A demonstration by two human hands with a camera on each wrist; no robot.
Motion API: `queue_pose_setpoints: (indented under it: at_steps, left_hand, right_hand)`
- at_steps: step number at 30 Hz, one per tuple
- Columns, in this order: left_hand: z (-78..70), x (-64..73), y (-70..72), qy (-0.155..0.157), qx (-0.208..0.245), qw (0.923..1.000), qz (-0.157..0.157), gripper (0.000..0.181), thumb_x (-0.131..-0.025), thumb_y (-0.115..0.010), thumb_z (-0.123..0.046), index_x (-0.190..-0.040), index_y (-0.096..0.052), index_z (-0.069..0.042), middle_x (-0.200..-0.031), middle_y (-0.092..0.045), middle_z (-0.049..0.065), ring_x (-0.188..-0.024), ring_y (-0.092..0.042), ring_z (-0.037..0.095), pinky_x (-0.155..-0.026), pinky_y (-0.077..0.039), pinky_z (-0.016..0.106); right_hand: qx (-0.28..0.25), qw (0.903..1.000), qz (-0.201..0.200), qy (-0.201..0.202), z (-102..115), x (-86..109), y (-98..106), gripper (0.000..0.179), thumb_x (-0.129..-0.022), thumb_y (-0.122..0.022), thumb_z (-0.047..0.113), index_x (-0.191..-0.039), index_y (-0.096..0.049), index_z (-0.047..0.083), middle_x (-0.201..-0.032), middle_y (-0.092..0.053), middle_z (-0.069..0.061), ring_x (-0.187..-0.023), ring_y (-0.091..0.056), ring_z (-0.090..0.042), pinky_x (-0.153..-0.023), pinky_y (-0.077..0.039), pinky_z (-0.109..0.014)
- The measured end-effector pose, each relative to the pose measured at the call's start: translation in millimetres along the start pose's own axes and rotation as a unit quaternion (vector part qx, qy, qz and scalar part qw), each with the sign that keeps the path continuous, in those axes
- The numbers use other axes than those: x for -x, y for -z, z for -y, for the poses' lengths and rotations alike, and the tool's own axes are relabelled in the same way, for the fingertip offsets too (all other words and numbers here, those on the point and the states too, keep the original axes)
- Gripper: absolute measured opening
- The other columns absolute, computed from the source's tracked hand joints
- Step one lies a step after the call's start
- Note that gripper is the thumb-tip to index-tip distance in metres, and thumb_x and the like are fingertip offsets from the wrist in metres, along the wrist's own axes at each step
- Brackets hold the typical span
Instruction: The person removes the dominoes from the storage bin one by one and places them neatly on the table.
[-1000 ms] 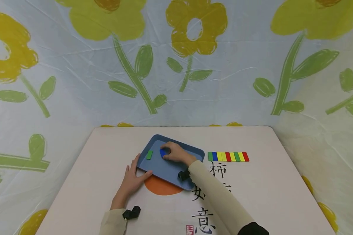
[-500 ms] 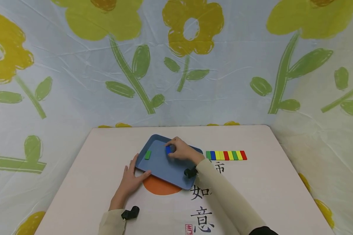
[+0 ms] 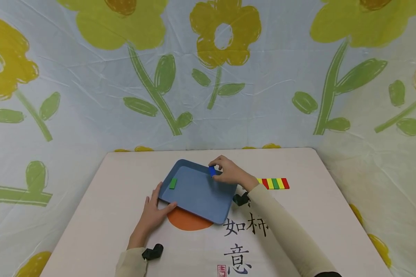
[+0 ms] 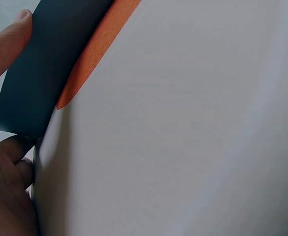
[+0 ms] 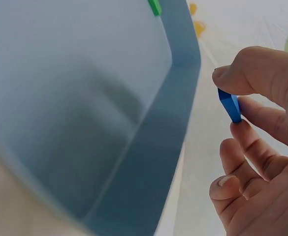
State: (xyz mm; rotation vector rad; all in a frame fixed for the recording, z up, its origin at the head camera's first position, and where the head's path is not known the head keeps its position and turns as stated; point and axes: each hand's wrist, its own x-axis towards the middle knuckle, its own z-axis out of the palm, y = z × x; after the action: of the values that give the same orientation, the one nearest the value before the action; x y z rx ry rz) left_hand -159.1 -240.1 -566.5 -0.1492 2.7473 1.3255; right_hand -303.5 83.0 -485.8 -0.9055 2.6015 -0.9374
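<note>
Between thumb and fingertips my right hand pinches a small blue domino, held over the far right rim of the blue tray. In the right wrist view the domino is just beyond the tray wall, its top end under the thumb. My left hand grips the near left corner of the tray; the left wrist view has the thumb against the tray's side and other fingers curled at its lower edge. A green domino lies inside the tray at the left.
Right of the tray, a straight row of red, yellow and green dominoes lies on the table; my right hand and wrist hide its left end. The tray partly covers an orange circle printed on the tablecloth, beside black characters.
My right hand has carried the blue domino from the tray's middle rightward and away to its far rim. My left hand stays at the corner. The head view has shifted slightly.
</note>
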Motion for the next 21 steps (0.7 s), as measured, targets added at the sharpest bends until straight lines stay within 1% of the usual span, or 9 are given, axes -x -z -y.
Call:
queue_pose_setpoints:
  at_steps: [4, 9, 12, 15, 18, 21]
  left_hand:
    - [-0.1, -0.7, 0.4, 0.003, -0.001, 1.0, 0.001, 0.102, -0.09, -0.07, -0.06, -0.167, -0.008, -0.033, -0.174, -0.011, 0.012, -0.157, 0.006, 0.05, -0.124, -0.003, 0.073]
    - [0.3, -1.0, 0.6, 0.005, -0.003, 1.0, -0.002, 0.102, -0.09, -0.07, -0.061, -0.166, -0.008, -0.034, -0.174, -0.011, 0.014, -0.156, 0.007, 0.053, -0.121, -0.006, 0.077]
    - [0.8, -0.2, 1.2, 0.01, -0.005, 0.9999, -0.001, 0.102, -0.09, -0.07, -0.062, -0.166, -0.008, -0.035, -0.174, -0.011, 0.015, -0.156, 0.007, 0.054, -0.12, -0.007, 0.078]
    - [0.9, 0.3, 1.6, 0.017, -0.004, 0.9998, 0.003, 0.103, -0.089, -0.07, -0.063, -0.166, -0.007, -0.037, -0.174, -0.01, 0.014, -0.156, 0.008, 0.054, -0.119, -0.008, 0.079]
    - [0.8, 0.0, 1.4, 0.018, -0.001, 0.9998, 0.007, 0.102, -0.089, -0.07, -0.064, -0.165, -0.006, -0.04, -0.174, -0.008, 0.013, -0.156, 0.009, 0.053, -0.119, -0.008, 0.08]
    - [1.6, -0.4, 0.9, 0.014, -0.004, 0.9999, 0.004, 0.102, -0.089, -0.07, -0.064, -0.165, -0.007, -0.04, -0.174, -0.009, 0.013, -0.156, 0.008, 0.054, -0.118, -0.009, 0.08]
  right_hand:
    - [0.009, 0.9999, -0.008, 0.001, -9, 10.3, 14, 0.048, -0.091, -0.074, 0.016, -0.137, -0.064, 0.005, -0.132, -0.056, -0.014, -0.107, -0.055, -0.029, -0.084, -0.053, -0.038]
    - [0.011, 0.9998, -0.013, -0.013, -20, 24.0, 29, 0.049, -0.091, -0.074, 0.016, -0.137, -0.064, 0.004, -0.134, -0.056, -0.016, -0.108, -0.056, -0.033, -0.084, -0.053, -0.041]
    - [0.014, 0.9996, -0.01, -0.023, -28, 31.8, 35, 0.049, -0.091, -0.072, 0.018, -0.137, -0.064, 0.004, -0.134, -0.056, -0.017, -0.109, -0.056, -0.034, -0.085, -0.054, -0.041]
    - [0.011, 0.9992, -0.012, -0.037, -37, 40.7, 40, 0.049, -0.091, -0.073, 0.019, -0.137, -0.063, 0.004, -0.134, -0.056, -0.016, -0.111, -0.055, -0.036, -0.085, -0.053, -0.041]
    - [0.012, 0.9986, -0.02, -0.048, -46, 51.4, 45, 0.048, -0.092, -0.074, 0.018, -0.136, -0.064, 0.005, -0.132, -0.056, -0.016, -0.11, -0.055, -0.035, -0.082, -0.053, -0.04]
    - [0.007, 0.9978, -0.026, -0.06, -55, 63.2, 49, 0.048, -0.092, -0.074, 0.019, -0.137, -0.063, 0.004, -0.131, -0.056, -0.017, -0.109, -0.055, -0.034, -0.082, -0.055, -0.04]
